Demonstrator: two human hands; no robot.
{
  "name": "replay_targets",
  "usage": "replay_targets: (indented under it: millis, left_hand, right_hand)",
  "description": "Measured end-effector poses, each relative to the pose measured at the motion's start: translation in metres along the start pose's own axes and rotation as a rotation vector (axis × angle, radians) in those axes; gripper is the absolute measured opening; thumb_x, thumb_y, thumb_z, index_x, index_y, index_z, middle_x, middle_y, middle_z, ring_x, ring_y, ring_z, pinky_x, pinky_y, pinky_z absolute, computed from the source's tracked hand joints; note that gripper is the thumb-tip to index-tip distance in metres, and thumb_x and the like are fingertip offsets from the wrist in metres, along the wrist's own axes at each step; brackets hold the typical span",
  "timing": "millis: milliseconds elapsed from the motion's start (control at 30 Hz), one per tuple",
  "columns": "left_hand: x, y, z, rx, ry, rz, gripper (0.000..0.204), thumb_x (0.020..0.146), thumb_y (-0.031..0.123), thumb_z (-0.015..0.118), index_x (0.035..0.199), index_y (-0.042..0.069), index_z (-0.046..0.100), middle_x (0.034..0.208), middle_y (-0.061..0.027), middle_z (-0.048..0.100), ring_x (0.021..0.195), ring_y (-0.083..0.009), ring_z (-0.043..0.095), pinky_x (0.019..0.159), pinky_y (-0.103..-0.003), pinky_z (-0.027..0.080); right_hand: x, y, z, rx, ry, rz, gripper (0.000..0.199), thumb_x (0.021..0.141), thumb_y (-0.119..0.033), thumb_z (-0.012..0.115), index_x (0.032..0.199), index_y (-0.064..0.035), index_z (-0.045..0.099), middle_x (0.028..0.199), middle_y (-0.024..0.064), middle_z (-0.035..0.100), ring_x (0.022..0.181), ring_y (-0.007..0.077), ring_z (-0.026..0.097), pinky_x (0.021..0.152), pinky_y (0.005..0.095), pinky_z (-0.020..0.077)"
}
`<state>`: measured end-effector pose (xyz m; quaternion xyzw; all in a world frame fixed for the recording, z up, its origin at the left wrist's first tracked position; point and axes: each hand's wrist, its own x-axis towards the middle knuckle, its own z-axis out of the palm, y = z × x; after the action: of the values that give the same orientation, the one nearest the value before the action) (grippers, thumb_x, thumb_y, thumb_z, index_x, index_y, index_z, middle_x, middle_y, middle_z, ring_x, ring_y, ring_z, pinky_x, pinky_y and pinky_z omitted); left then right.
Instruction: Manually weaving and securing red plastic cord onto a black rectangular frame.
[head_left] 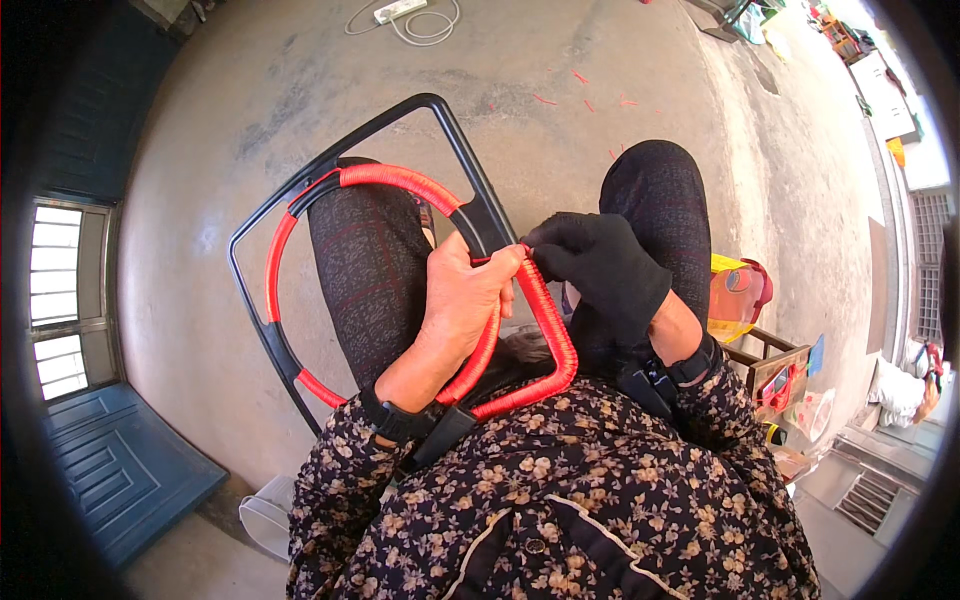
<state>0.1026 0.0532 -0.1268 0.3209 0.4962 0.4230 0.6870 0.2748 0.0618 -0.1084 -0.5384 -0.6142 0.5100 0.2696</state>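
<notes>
A black frame [462, 150] with rounded corners and an inner ring [400, 178] lies tilted across my lap, mostly over the left thigh. Tightly wound red cord [548, 315] covers parts of the ring and the frame's near right side; bare black sections show between. My left hand [462, 290], ungloved, is closed around the frame where the winding meets a black joint, thumb pressed on top. Beside that thumb, my right hand [600, 262] in a black glove pinches its fingertips together at the upper end of the winding. What lies between those fingertips is too small to make out.
Red cord scraps [545, 100] lie on the concrete floor ahead, with a white power strip [398, 11] and its cable farther off. At my right are a wooden stool [770, 355] and a yellow-and-red bag [735, 295]. A blue panelled door [130, 470] stands at the left.
</notes>
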Motion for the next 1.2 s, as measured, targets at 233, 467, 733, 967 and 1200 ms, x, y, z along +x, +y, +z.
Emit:
replay_targets:
  millis: [233,467,733,967,1200]
  left_hand:
    - [-0.001,-0.001,0.001,-0.083,-0.010,0.033,0.011,0.085,0.003,0.062,0.084,0.005,0.051,0.061,-0.0012,0.053,0.041,-0.0085,0.048,0.034,-0.023,0.039]
    - [-0.004,-0.003,0.000,-0.041,0.017,0.018,0.011,0.086,0.005,0.062,0.084,0.005,0.051,0.061,-0.0005,0.052,0.041,-0.0086,0.048,0.034,-0.022,0.038]
    - [-0.013,-0.006,-0.018,-0.262,-0.087,-0.111,0.020,0.095,0.023,0.053,0.084,0.006,0.053,0.075,-0.0111,0.066,0.056,-0.0169,0.062,0.053,-0.031,0.052]
    - [-0.025,-0.004,-0.022,-0.272,-0.068,-0.209,0.014,0.094,0.020,0.056,0.088,0.006,0.056,0.081,-0.0101,0.066,0.067,-0.0180,0.065,0.060,-0.031,0.054]
    - [-0.029,-0.007,-0.019,-0.375,0.020,-0.182,0.015,0.095,0.021,0.054,0.090,0.006,0.055,0.083,-0.0118,0.065,0.067,-0.0197,0.065,0.059,-0.031,0.054]
  right_hand:
    - [0.003,0.005,0.000,-0.125,0.027,-0.157,0.015,0.087,-0.015,0.061,0.098,-0.0055,0.065,0.078,0.0119,0.068,0.070,0.0190,0.068,0.064,0.0291,0.0517]
    - [0.006,-0.002,0.000,-0.424,0.073,-0.279,0.015,0.081,-0.023,0.063,0.088,-0.0089,0.063,0.073,0.0151,0.063,0.069,0.0327,0.064,0.060,0.0386,0.0501]
    - [-0.010,-0.004,-0.004,-0.290,0.045,-0.072,0.015,0.078,-0.017,0.062,0.088,-0.0058,0.062,0.070,0.0169,0.061,0.064,0.0261,0.065,0.059,0.0333,0.0493]
    - [-0.003,-0.004,-0.005,0.192,-0.036,0.113,0.017,0.087,-0.015,0.058,0.093,0.0006,0.063,0.076,0.0071,0.065,0.070,0.0132,0.062,0.065,0.0273,0.0501]
    - [0.003,0.008,-0.001,0.254,-0.148,0.201,0.021,0.089,-0.017,0.059,0.099,0.0017,0.064,0.080,0.0037,0.065,0.074,0.0096,0.060,0.068,0.0255,0.0495]
